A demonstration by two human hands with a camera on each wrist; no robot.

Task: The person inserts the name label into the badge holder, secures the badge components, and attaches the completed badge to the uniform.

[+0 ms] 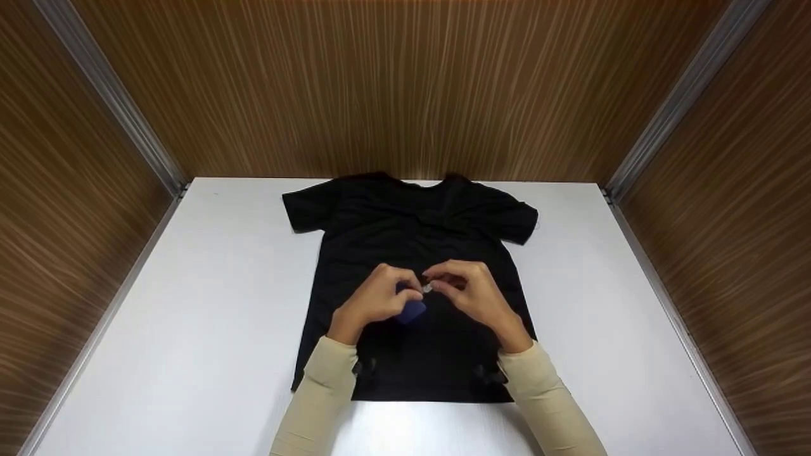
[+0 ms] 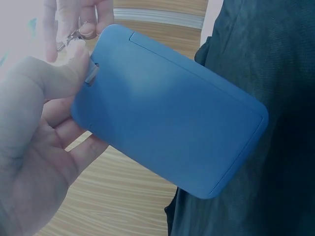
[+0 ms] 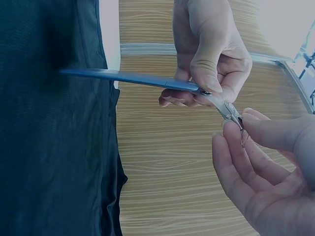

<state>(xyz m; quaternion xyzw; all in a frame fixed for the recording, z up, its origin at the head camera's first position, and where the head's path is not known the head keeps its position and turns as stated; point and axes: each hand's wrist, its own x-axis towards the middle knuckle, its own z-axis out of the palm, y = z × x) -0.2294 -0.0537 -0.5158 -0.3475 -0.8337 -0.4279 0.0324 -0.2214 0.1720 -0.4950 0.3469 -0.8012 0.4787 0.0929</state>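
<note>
My left hand (image 1: 382,292) grips a blue badge holder (image 2: 172,110) near its slotted end, thumb on the slot. From that slot runs a short clear strap with a metal clip (image 3: 235,115), which my right hand (image 1: 472,292) pinches between thumb and fingers. In the head view the badge holder (image 1: 412,310) hangs just below my left hand, partly covered by it. Both hands are above a black T-shirt (image 1: 405,373), which lies spread out with its collar away from me.
The T-shirt lies on a white table (image 1: 209,304). Wood-grain panels (image 1: 405,88) stand at the back and both sides, with metal rails (image 1: 120,101) at the corners.
</note>
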